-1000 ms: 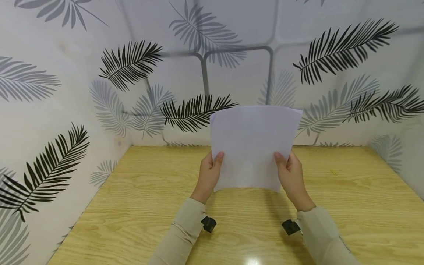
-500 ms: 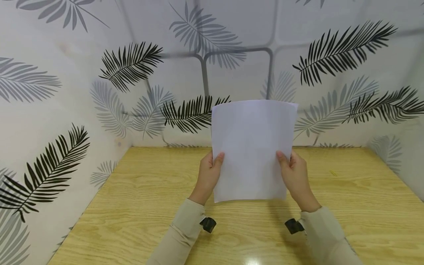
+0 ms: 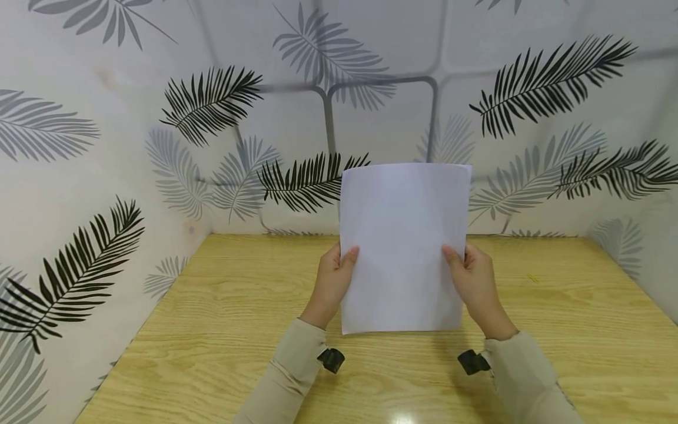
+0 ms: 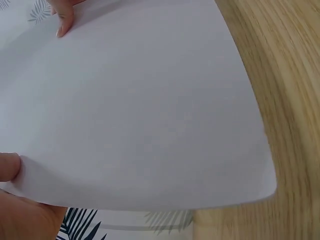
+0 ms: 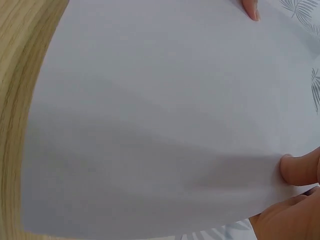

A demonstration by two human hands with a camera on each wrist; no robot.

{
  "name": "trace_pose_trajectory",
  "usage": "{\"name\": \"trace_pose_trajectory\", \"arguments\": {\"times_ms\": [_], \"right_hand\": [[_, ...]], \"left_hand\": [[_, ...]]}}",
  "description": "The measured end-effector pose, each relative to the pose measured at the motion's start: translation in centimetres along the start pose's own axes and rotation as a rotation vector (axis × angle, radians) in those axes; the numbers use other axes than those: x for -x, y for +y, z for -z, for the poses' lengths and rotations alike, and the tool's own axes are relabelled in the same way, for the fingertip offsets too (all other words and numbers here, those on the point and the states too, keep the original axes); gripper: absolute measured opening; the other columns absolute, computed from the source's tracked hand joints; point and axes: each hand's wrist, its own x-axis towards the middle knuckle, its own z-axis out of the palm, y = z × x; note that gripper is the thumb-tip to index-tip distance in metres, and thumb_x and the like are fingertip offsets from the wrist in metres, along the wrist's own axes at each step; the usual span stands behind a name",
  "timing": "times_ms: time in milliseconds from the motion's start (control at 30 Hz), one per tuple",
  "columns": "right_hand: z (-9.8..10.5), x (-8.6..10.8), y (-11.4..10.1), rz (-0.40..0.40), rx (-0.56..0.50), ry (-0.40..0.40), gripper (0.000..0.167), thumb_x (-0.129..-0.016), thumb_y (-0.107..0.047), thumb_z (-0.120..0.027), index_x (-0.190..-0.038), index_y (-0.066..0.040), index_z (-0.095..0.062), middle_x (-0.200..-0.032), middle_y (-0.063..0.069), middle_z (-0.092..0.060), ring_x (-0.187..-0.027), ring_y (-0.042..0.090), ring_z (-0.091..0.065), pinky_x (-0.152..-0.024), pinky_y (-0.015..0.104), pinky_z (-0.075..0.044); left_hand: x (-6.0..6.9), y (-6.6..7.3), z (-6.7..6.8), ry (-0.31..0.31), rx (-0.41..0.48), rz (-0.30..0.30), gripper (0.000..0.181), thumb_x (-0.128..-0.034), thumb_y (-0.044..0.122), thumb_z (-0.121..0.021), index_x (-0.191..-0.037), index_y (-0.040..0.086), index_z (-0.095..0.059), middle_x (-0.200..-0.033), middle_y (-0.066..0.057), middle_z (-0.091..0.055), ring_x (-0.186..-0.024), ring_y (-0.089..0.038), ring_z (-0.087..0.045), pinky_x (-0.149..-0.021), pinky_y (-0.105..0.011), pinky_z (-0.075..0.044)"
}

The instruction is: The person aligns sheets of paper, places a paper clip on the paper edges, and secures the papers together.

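Observation:
A blank white sheet of paper (image 3: 402,247) is held up above the table, facing me, at the middle of the head view. My left hand (image 3: 331,282) pinches its left edge, thumb on the near face and fingers behind. At the opposite edge, my right hand (image 3: 477,288) grips in the same way. The paper (image 4: 140,110) fills most of the left wrist view, with the left thumb (image 4: 9,167) pressed on it. In the right wrist view the right thumb (image 5: 300,170) lies on the paper near its edge. The fingers behind the paper are mostly hidden.
Below is a wooden table (image 3: 238,288) with a pale yellow grain. A small yellow strip (image 3: 532,278) lies on it at the right. A white wall (image 3: 381,129) with feather-like leaf prints stands behind the table and continues along both sides.
The paper has tipped more upright and looks flatter, its lower edge coming down and its upper edge less bowed. My right hand has shifted slightly right and down; both hands keep their hold.

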Motion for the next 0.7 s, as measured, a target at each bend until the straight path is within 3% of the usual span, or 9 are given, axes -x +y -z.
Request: {"name": "trace_pose_trajectory", "arguments": {"times_ms": [200,467,567,700], "right_hand": [[0.4,-0.1,-0.3,-0.062,0.043,-0.051,0.032,-0.099,-0.015,-0.056,-0.117,0.012,-0.061,-0.112,0.028,-0.064,-0.078,-0.007,-0.053,-0.065,0.012,-0.044],[1.2,-0.2,-0.8,-0.155,0.052,-0.162,0.042,-0.1,-0.022,-0.055,-0.122,0.014,-0.057,-0.113,0.026,-0.064,-0.08,-0.003,-0.053,-0.067,0.015,-0.044],[1.4,-0.4,-0.9,-0.209,0.047,-0.207,0.044,-0.1,-0.023,-0.054,-0.125,0.014,-0.054,-0.117,0.026,-0.062,-0.086,0.004,-0.055,-0.074,0.019,-0.045],[1.4,-0.4,-0.8,-0.283,0.001,-0.276,0.048,-0.102,-0.022,-0.051,-0.133,0.014,-0.047,-0.13,0.029,-0.053,-0.11,0.024,-0.054,-0.092,0.036,-0.043]], "left_hand": [[0.0,-0.3,0.1,-0.009,0.01,0.073,0.029,-0.1011,0.022,-0.052,-0.116,-0.001,-0.062,-0.095,-0.012,-0.067,-0.076,-0.011,-0.06,-0.067,-0.027,-0.05],[-0.1,0.0,0.6,-0.056,0.015,0.154,0.034,-0.1014,0.022,-0.051,-0.128,0.002,-0.058,-0.103,-0.013,-0.067,-0.083,-0.013,-0.061,-0.072,-0.03,-0.051],[-0.2,0.0,0.9,-0.083,0.007,0.181,0.035,-0.1018,0.022,-0.05,-0.13,0.003,-0.056,-0.106,-0.012,-0.066,-0.087,-0.015,-0.062,-0.076,-0.032,-0.051],[-0.3,-0.6,1.1,-0.109,-0.004,0.212,0.036,-0.1017,0.024,-0.05,-0.131,0.004,-0.057,-0.107,-0.011,-0.066,-0.089,-0.017,-0.063,-0.076,-0.033,-0.051]]}}
